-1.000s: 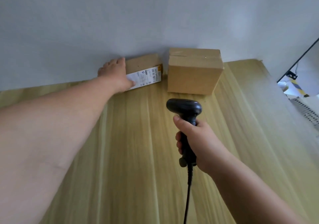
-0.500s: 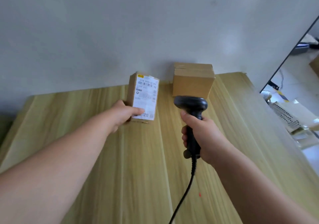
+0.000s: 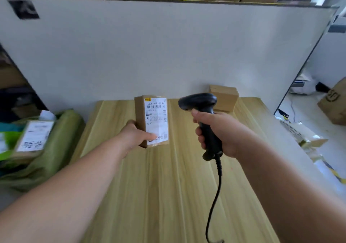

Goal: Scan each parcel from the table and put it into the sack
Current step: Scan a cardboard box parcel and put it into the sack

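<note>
Scan step in hand, by the look of it. Left hand [image 3: 134, 134] wrapped round lower left edge of parcel [image 3: 140, 111], thumb across the front, keeping it upright over mid table [image 3: 168, 196]; lifted or standing on the top, cannot tell. Label [image 3: 156, 121] toward camera, barcode near its top. Right hand [image 3: 221, 132] closed round handle of scanner [image 3: 198, 102], head just right of the label and level with the barcode; exact aim hard to read, no beam seen on label. Cable [image 3: 215, 196] trailing toward near edge. Next move, as judged: square scanner head onto barcode, or turn label to it, then trigger, then carry parcel left to sack [image 3: 56, 139] beside table. Count: parcels at table, two, being the held one and a plain box [image 3: 224, 98] at far edge against wall [image 3: 168, 55], well apart. One bagged parcel [image 3: 33, 137] showing in sack mouth, label up. One scanner, one sack. Hands two, both full.
</note>
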A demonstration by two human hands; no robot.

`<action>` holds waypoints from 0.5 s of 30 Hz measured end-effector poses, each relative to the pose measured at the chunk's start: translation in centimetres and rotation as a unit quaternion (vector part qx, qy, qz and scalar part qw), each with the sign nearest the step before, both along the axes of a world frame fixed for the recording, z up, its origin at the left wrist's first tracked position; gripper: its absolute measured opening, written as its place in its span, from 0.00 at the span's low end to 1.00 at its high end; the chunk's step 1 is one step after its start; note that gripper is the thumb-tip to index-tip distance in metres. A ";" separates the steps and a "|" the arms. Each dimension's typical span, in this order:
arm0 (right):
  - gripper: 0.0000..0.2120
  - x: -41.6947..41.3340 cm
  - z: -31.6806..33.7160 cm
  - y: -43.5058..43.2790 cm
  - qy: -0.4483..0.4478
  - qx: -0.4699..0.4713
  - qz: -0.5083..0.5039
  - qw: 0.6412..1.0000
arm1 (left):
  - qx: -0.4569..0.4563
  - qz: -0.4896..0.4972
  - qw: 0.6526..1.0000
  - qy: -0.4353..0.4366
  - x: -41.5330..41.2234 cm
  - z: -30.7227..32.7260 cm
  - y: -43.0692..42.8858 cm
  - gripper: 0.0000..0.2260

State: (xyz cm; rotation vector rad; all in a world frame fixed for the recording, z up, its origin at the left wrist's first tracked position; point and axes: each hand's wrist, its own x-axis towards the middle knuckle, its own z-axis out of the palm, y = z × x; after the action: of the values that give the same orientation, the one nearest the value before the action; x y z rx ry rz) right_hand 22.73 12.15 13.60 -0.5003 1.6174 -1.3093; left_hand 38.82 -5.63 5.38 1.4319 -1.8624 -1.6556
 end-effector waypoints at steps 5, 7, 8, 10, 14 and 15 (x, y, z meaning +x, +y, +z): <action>0.16 10.8 3.4 0.8 0.017 -0.007 0.055 0.998 | -0.006 0.033 0.999 0.033 11.5 2.2 1.3 0.27; 0.16 14.6 4.3 1.1 0.023 -0.007 0.070 0.997 | -0.010 0.036 0.998 0.044 15.3 2.7 1.8 0.24; 0.16 16.2 4.7 1.3 0.025 -0.006 0.074 0.997 | -0.011 0.039 0.998 0.050 16.9 2.9 2.0 0.24; 0.16 19.1 5.3 1.7 0.029 -0.003 0.080 0.996 | -0.011 0.046 0.997 0.060 19.5 3.3 2.5 0.23; 0.17 22.7 6.6 2.3 0.038 -0.001 0.095 0.995 | -0.024 0.051 0.996 0.063 22.7 4.3 3.6 0.28; 0.17 23.3 6.8 2.3 0.039 -0.003 0.100 0.994 | -0.028 0.053 0.996 0.065 23.2 4.5 3.8 0.28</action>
State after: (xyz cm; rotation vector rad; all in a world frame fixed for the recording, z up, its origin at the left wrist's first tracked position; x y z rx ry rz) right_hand 45.99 14.49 20.39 -0.7050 1.5825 -1.1574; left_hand 61.99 -1.85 9.85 1.3427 -1.7196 -1.5927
